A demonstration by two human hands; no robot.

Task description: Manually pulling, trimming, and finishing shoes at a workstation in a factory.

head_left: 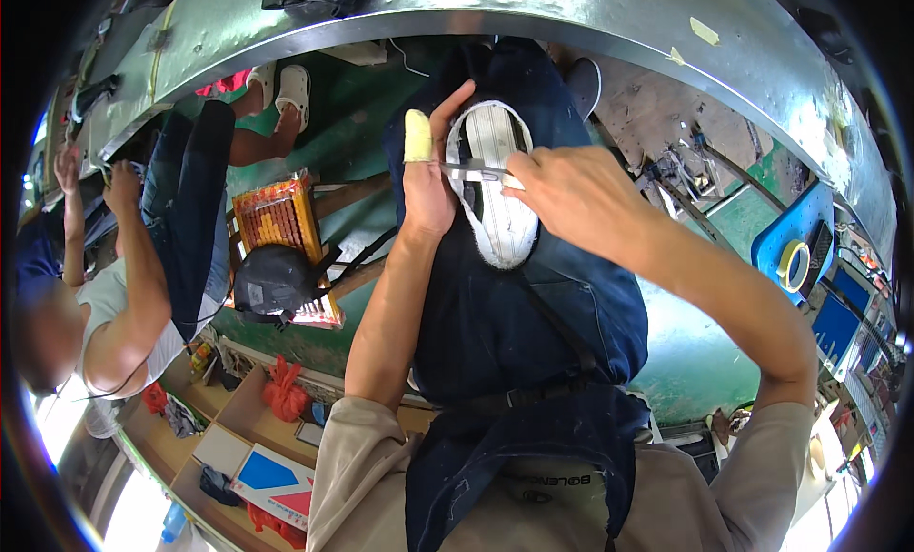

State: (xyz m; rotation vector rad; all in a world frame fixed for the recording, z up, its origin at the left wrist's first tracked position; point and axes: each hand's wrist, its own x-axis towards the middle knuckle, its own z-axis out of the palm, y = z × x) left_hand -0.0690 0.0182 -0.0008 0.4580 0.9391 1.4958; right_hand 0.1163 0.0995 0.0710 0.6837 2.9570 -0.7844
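Observation:
On my lap, over dark blue cloth, lies a white shoe part (505,230), long and oval, with a raised rim around a ribbed white middle. My left hand (430,186) grips its left side, the other fingers hidden beneath it. A yellow wrap covers the left thumb, which points up, and the index finger reaches along the rim. My right hand (576,195) is closed, pinching a thin flat metal blade (466,171) that crosses the shoe part from its left edge. Where the blade touches the shoe part is hard to make out.
A curved metal bench (571,14) runs along the far side. At left a co-worker (133,305) sits by a wooden-beaded seat mat (276,219) with a black bag (273,281). At right stands a blue stool (776,233) bearing a tape roll (792,266). Wooden compartments (249,414) lie lower left.

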